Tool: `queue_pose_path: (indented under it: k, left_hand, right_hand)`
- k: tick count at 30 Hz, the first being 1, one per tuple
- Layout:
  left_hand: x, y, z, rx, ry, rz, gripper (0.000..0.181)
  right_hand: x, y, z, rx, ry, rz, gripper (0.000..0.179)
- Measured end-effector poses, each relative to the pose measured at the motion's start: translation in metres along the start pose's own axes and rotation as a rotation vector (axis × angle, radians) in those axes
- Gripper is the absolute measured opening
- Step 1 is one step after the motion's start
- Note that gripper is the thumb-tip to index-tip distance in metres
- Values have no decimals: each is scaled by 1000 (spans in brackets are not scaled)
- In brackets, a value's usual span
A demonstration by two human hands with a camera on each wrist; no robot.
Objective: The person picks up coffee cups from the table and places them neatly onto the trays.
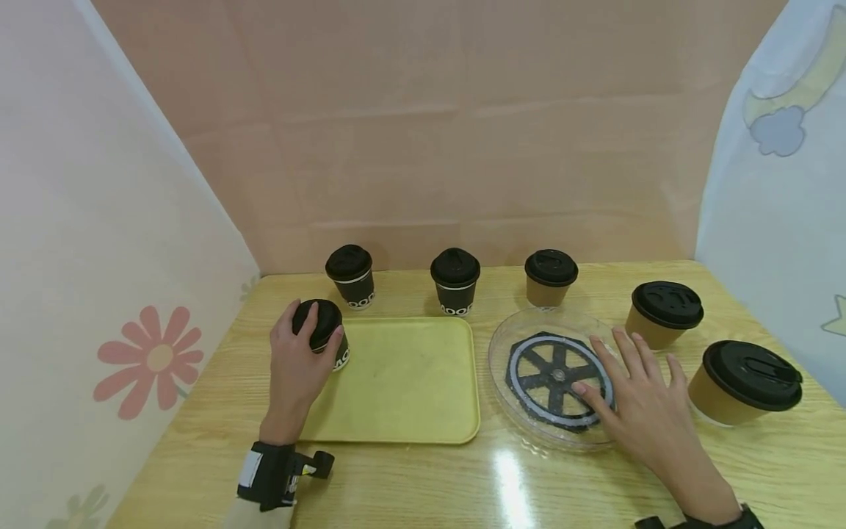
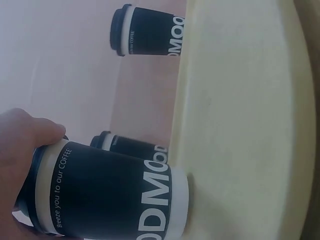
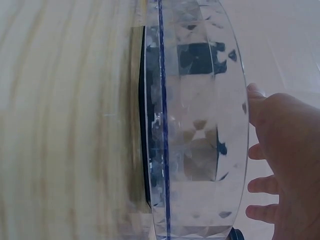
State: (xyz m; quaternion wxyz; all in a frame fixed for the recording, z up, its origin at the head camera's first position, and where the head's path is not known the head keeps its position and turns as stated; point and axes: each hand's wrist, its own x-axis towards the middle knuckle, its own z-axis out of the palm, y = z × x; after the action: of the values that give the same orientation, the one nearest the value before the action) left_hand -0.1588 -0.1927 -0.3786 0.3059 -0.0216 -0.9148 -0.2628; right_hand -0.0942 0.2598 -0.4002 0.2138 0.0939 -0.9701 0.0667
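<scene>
My left hand (image 1: 300, 360) grips a black paper coffee cup (image 2: 107, 190) from above, fingers and thumb around its black lid (image 1: 325, 323). The cup stands upright at the left side of the yellow tray (image 1: 403, 433), its white-edged base right at the tray surface in the left wrist view. On the right, my right hand (image 1: 648, 404) has its fingers straight and spread over the right side of a clear round tray (image 1: 500, 375). A dark spoked wheel shape (image 1: 558, 375) shows through this tray. From the right wrist, the fingertips (image 3: 262, 185) appear right at the clear tray's upper edge.
Two black cups, one at the back left (image 1: 353, 283) and one at the back middle (image 1: 456, 286), stand behind the yellow tray. Brown cups with black lids (image 1: 548, 283) (image 1: 654, 323) (image 1: 734, 397) curve around the clear tray's back and right. Cloth walls (image 1: 423, 147) enclose the wooden table (image 1: 410, 485).
</scene>
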Motion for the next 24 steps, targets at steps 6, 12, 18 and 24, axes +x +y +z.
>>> queue_pose_path:
  k: [6, 12, 18, 24]
  left_hand:
    - [3, 0, 6, 12, -20, 10, 56]
    - [6, -2, 7, -10, -56, 12, 56]
    - [6, -2, 5, -5, -79, -1, 56]
    - [10, -2, 5, -18, -102, 25, 58]
  right_hand:
    - [1, -2, 0, 0, 7, -8, 71]
    - [2, 0, -2, 0, 21, -16, 71]
    - [3, 2, -2, -5, 23, -22, 72]
    - [0, 1, 1, -6, 23, -14, 73]
